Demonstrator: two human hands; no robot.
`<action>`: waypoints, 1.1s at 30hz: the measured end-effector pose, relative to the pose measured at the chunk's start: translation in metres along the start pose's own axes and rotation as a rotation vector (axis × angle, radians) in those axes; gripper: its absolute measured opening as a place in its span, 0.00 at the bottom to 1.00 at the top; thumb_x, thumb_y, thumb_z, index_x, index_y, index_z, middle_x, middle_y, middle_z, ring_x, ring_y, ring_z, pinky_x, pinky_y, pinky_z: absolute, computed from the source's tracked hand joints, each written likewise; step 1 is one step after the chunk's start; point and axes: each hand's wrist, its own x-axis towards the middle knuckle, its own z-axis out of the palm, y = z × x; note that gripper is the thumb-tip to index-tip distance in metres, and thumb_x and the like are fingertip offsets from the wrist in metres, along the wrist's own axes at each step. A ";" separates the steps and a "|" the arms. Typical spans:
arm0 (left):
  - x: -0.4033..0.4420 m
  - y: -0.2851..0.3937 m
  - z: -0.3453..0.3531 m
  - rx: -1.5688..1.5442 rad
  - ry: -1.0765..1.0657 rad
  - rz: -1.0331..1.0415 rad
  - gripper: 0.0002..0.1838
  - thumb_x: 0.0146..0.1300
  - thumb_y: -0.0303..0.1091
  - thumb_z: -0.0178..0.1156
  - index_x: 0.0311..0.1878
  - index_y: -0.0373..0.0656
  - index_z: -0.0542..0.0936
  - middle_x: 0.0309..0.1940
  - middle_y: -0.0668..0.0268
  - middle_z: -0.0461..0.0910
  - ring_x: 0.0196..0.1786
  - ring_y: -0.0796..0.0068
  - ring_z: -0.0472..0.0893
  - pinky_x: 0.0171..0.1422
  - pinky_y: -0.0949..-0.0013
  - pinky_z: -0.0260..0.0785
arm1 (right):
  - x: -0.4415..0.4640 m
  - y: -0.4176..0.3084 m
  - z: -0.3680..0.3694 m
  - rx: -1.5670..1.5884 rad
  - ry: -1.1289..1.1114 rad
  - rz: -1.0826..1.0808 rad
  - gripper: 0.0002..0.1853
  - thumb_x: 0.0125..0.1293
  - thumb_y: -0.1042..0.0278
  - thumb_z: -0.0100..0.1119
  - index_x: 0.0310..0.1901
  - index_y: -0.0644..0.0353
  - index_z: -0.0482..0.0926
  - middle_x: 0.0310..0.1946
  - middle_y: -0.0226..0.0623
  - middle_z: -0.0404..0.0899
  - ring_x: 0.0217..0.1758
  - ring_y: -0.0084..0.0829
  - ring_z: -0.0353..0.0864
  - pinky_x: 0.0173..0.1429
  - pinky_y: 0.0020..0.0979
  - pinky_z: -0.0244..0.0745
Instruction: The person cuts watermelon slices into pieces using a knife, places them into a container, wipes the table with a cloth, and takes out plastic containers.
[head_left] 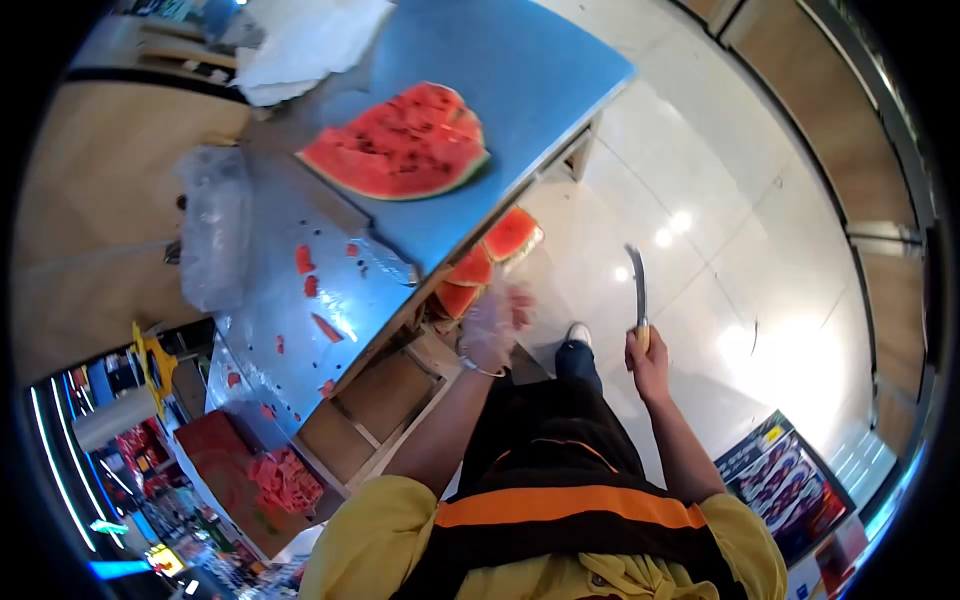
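Blue table (540, 75) as landmark. Right hand (648, 368): well apart from the table edge, closed round the handle of a curved knife (640, 290), blade up and bare. Left hand (488, 328): just off the table's near edge, beside cut melon pieces (470, 268); clear glove and blur mask the fingers, so cannot tell whether spread or closed, or touching fruit. Pieces partly hidden by hand and table edge; what bears them unclear. Large melon slab (400, 145) lies on the table, red flesh up. Broad knife (385, 258) also on it, its blade partly hard to make out.
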 end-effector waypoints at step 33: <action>0.061 0.232 -0.114 1.148 0.674 0.869 0.10 0.44 0.28 0.59 0.33 0.46 0.74 0.31 0.59 0.78 0.36 0.58 0.78 0.37 0.60 0.70 | 0.171 -0.240 0.234 -0.071 -0.311 -0.133 0.14 0.67 0.62 0.51 0.49 0.62 0.72 0.39 0.31 0.76 0.38 0.22 0.76 0.40 0.25 0.73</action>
